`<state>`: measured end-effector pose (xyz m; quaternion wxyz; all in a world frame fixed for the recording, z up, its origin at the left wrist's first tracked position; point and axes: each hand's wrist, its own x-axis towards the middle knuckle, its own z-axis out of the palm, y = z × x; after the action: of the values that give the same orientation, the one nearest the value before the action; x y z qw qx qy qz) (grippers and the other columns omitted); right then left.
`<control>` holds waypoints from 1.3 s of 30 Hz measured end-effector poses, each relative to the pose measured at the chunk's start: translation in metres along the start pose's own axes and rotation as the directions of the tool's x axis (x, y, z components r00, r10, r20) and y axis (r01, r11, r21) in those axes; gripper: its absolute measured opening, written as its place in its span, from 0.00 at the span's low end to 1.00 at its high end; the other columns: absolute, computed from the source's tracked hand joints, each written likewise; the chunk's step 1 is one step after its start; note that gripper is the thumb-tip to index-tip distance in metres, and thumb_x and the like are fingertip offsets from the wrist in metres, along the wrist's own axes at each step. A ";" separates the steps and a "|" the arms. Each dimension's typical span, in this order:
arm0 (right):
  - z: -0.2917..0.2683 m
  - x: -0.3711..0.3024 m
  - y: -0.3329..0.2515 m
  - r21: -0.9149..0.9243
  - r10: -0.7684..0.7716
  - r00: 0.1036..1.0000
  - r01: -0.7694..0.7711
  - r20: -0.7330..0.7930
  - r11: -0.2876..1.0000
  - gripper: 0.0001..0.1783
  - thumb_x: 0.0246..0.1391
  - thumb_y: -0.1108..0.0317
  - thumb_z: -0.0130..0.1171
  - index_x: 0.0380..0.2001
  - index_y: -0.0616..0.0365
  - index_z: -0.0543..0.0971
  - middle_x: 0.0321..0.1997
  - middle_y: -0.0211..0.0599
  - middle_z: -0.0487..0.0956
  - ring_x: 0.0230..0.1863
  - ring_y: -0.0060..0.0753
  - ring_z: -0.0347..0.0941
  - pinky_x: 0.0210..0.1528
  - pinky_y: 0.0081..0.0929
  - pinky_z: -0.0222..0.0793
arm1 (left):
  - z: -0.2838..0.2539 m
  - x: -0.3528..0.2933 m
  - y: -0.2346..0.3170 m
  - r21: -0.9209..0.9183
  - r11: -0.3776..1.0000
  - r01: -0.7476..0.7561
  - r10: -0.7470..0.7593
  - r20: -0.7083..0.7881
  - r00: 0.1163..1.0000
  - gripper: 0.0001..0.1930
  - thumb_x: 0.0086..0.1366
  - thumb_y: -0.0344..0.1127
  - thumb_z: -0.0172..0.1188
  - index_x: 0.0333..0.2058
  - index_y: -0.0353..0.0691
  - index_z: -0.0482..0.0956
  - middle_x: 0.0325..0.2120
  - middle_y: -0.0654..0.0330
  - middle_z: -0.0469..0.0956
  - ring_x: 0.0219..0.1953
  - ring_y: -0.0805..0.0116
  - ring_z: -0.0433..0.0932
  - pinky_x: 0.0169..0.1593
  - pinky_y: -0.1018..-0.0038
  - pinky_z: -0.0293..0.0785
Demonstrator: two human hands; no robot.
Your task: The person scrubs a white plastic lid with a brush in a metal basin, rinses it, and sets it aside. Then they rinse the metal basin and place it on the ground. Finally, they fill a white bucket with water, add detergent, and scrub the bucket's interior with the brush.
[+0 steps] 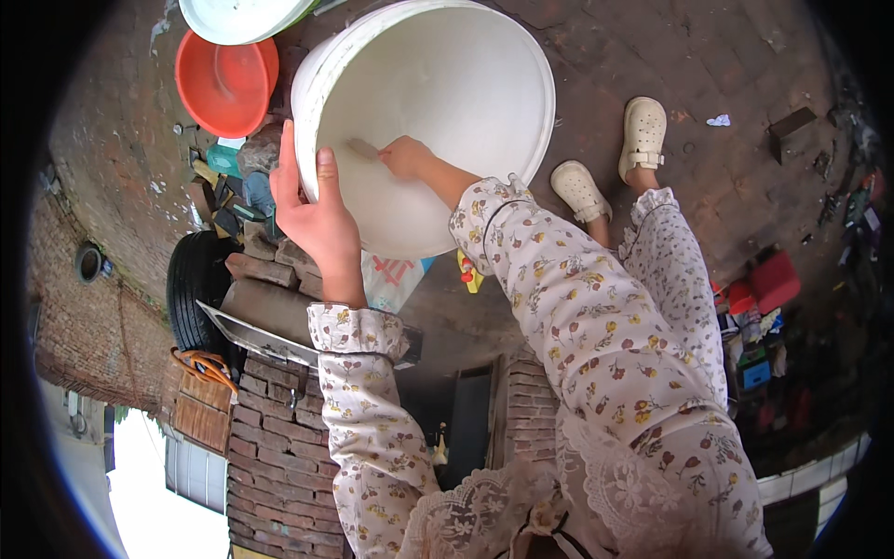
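A large white bucket (466,93) is tipped so that its mouth faces me. My left hand (318,214) grips its rim at the left, with the thumb over the inside and the fingers along the outer wall. Inside the bucket, my right hand (406,158) is closed near the inner wall. From its fingers sticks out a small greyish-beige thing (360,147), too blurred to name. It appears to touch the bucket's inside.
An orange-red basin (226,84) and a pale basin (244,17) stand at the upper left. Bricks (263,268) and a black tyre (197,293) lie left of my left arm. A red container (773,281) sits among clutter at the right.
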<state>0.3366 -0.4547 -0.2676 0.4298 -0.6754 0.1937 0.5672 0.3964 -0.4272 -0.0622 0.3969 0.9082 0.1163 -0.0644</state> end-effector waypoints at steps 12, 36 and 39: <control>-0.080 -0.009 0.038 -0.513 -0.228 0.966 0.134 -0.125 0.848 0.13 0.53 0.65 0.52 0.41 0.47 0.81 0.40 0.39 0.80 0.40 0.39 0.77 0.42 0.34 0.73 | 0.014 -0.001 0.020 0.209 0.954 -0.213 0.196 0.098 0.976 0.22 0.58 0.38 0.62 0.52 0.45 0.74 0.28 0.62 0.71 0.33 0.71 0.69 0.42 0.76 0.66; -0.122 -0.230 0.119 -0.357 -0.418 0.902 0.357 -0.110 0.863 0.16 0.54 0.61 0.54 0.46 0.47 0.78 0.31 0.47 0.79 0.31 0.46 0.76 0.35 0.36 0.71 | 0.028 0.011 0.022 0.213 0.957 -0.199 0.186 0.081 0.979 0.24 0.53 0.41 0.67 0.50 0.50 0.76 0.26 0.60 0.67 0.31 0.67 0.69 0.42 0.72 0.68; -0.094 -0.231 0.125 0.019 -0.453 0.889 0.455 -0.065 0.890 0.16 0.55 0.61 0.54 0.47 0.45 0.77 0.31 0.47 0.79 0.33 0.49 0.75 0.35 0.37 0.69 | 0.031 0.026 0.031 0.286 0.944 -0.164 0.129 0.138 0.982 0.22 0.57 0.44 0.63 0.51 0.49 0.76 0.31 0.58 0.72 0.36 0.66 0.73 0.44 0.72 0.69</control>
<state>0.2343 -0.6515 -0.0981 0.5560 -0.7109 0.0526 0.4275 0.4286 -0.4664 -0.0669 0.2664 0.9580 0.0140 -0.1049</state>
